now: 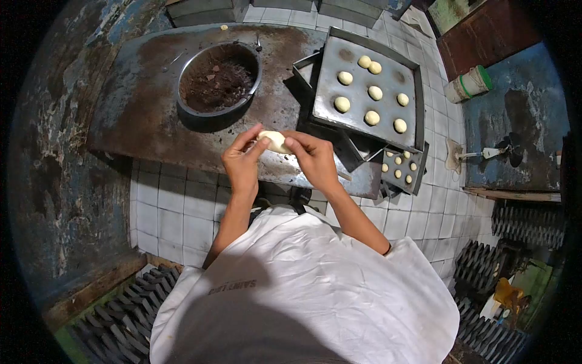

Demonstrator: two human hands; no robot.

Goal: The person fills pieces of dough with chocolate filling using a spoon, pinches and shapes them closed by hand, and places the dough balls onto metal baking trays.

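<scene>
Between my two hands is a pale piece of dough (276,142), held above the front edge of the worn table. My left hand (244,159) pinches its left side with thumb and fingers. On its right side, my right hand (313,159) grips with the thumb on top. Beyond my hands stands a metal bowl (180,100) with a dark brown crumbly filling (212,85) inside. To the right, a metal baking tray (357,67) carries several round dough balls (375,93), two of them touching near the far side.
The table (136,115) has a stained top. Under the large tray sit other trays, and a lower tray (397,172) with small dough balls is at the right. A white and green bucket (470,84) lies by the wall. Stacked dark metal pieces (124,312) stand on both sides.
</scene>
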